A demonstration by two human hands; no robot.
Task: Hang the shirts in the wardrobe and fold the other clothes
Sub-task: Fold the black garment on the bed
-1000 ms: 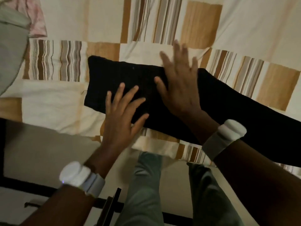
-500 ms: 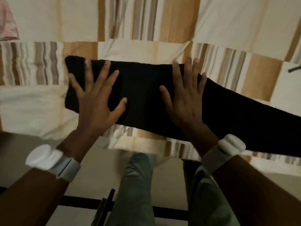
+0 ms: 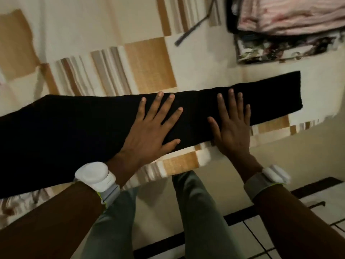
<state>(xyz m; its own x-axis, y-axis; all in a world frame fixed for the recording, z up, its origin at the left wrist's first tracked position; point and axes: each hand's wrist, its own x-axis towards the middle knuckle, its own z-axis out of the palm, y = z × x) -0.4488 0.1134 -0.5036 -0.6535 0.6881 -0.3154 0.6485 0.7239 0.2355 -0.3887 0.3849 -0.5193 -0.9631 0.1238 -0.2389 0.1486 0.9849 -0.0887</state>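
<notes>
A long black garment, folded into a narrow strip, lies across the near edge of the bed. Its squared right end reaches the upper right; its left part runs out of frame. My left hand lies flat on the middle of the strip with fingers spread. My right hand presses flat on the strip further right, fingers straight and pointing away from me. Neither hand grips the cloth.
The bedspread is cream with tan and striped patches. A stack of folded clothes, pink on top and patterned below, sits at the far right of the bed. A dark strap lies beside it. My legs and a tiled floor are below.
Both hands have slid rightward along the black garment, and my view has swung right. The garment's right end and the stack of clothes have come into sight.
</notes>
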